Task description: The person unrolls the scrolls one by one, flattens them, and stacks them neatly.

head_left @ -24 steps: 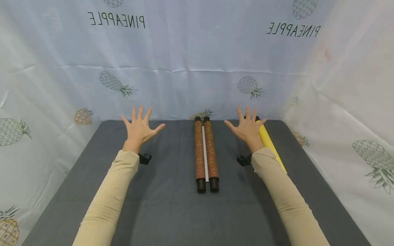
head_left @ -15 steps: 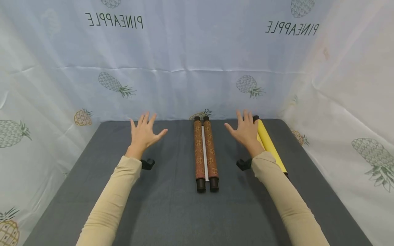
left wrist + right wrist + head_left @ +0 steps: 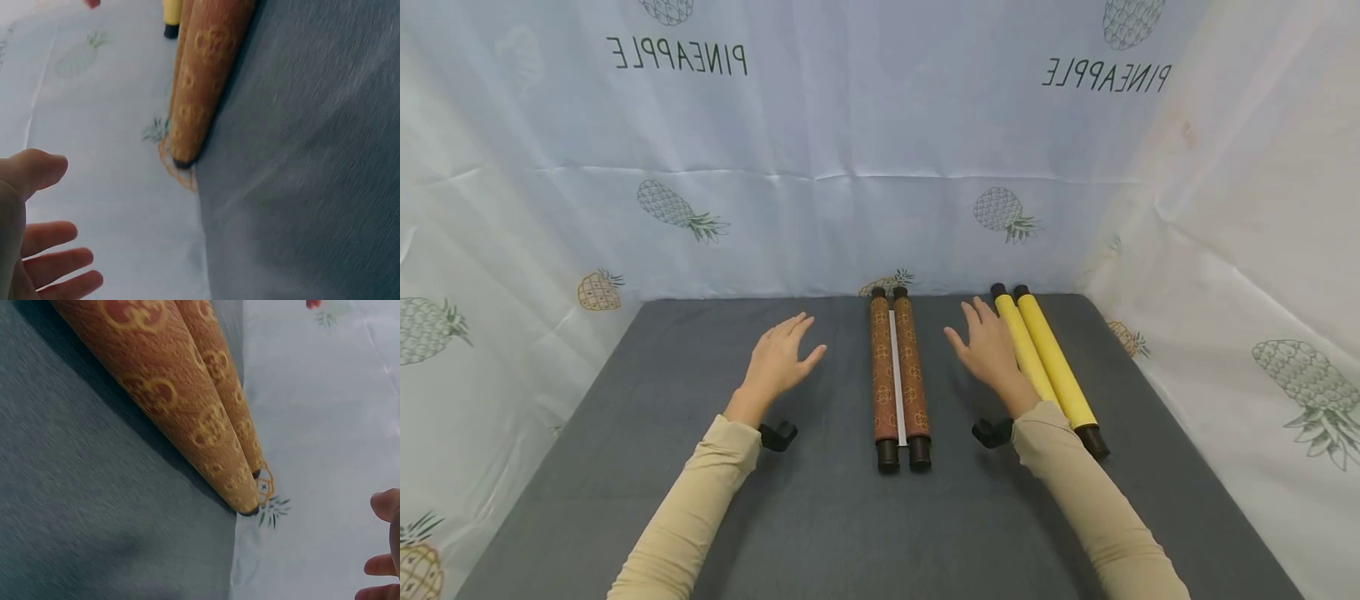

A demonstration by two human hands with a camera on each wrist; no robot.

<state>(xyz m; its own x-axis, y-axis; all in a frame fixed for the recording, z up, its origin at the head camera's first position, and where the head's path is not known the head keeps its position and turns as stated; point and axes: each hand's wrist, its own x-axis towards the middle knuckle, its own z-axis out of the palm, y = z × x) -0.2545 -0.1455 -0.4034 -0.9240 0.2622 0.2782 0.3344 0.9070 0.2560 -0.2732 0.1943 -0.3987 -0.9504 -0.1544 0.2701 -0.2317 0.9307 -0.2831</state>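
A brown scroll (image 3: pixel 912 367) with gold flower patterns lies lengthwise mid-table, its two rolls side by side with black end knobs and a white strip between them. My left hand (image 3: pixel 777 358) hovers to its left, fingers spread and holding nothing. On the other side my right hand (image 3: pixel 988 346) is likewise empty, thumb toward the scroll. In the left wrist view the patterned roll (image 3: pixel 206 75) runs past the thumb and fingers of the left hand. The right wrist view has both brown rolls (image 3: pixel 175 406), with only the right hand's fingertips at the edge.
A yellow scroll (image 3: pixel 1060 358) with black ends lies right of my right hand, partly covered by the forearm. The dark grey table (image 3: pixel 820 533) meets a white pineapple-print curtain (image 3: pixel 850 100) at the back and sides. A black strap piece (image 3: pixel 777 435) juts from each wrist.
Both hands have come lower and nearer to me. The left hand has also moved right toward the brown scroll, and its fingers are less spread. More of the yellow scroll shows.
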